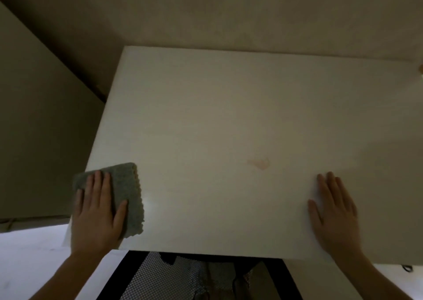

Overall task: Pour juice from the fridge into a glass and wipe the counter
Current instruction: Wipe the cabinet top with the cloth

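Two hands lie flat, fingers spread: left hand [97, 210] on grey cloth [124, 196], right hand [335, 210] on counter [229, 105].

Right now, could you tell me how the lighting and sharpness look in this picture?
Head view: dim overall, soft rather than crisp; the counter is evenly lit, a pale glare patch beside the grey cloth; the pinkish stain is faint; the floor at lower left is overexposed; straight edges bow slightly from the wide lens.
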